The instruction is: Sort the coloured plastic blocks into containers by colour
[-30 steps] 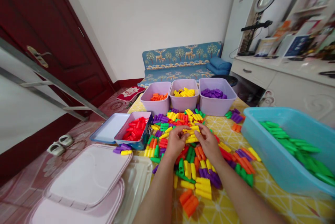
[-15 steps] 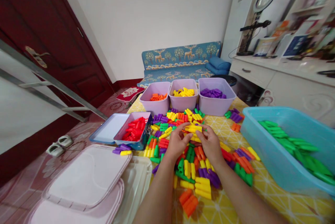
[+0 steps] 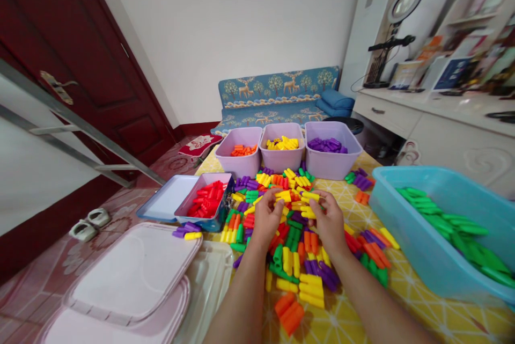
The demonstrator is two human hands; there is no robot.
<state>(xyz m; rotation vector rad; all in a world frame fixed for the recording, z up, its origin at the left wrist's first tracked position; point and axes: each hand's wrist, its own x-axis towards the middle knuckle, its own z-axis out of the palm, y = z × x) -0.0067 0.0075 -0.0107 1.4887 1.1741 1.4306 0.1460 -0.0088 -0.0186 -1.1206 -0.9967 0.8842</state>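
Note:
Over the pile, my left hand pinches a yellow bullet-shaped plastic block between thumb and fingers. My right hand, a short way to the right, grips another yellow block. The two held blocks are apart. Beneath and around both hands lie many loose and joined blocks in green, orange, purple, red and yellow, among them a yellow cluster and an orange cluster near the front.
Lilac bins hold orange, yellow and purple blocks at the back. A tin box of red blocks stands left. At right is a blue tub with green blocks. Lids lie at front left.
My hands have drawn apart. The yellow blocks that were together between them are now separate, one in each hand.

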